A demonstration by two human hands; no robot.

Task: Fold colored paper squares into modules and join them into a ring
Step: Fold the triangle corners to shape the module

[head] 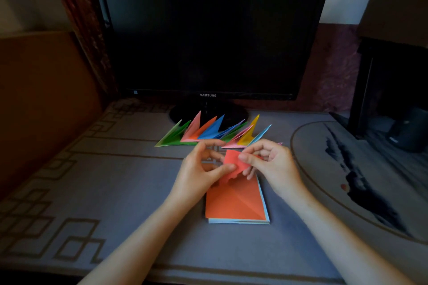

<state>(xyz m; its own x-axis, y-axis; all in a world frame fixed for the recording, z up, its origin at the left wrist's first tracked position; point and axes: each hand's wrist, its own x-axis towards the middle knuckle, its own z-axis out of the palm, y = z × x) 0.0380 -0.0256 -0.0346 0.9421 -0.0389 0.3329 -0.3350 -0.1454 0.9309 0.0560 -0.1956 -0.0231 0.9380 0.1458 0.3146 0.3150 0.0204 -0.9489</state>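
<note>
A small red paper piece (232, 161) is held in the air between both hands, above the desk. My left hand (199, 173) pinches its lower left edge with thumb and fingers. My right hand (269, 162) pinches its right side. Under the hands lies a stack of paper squares (236, 203) with an orange sheet on top, creased along a diagonal. Behind the hands, a row of folded modules (208, 133) in green, pink, orange, blue and yellow lies fanned out on the desk.
A dark Samsung monitor (208, 30) stands at the back, its round base (208, 112) right behind the modules. The desk has a grey patterned cover (92, 180). A round grey mat (361, 169) lies at the right, dark furniture (393, 76) beyond it.
</note>
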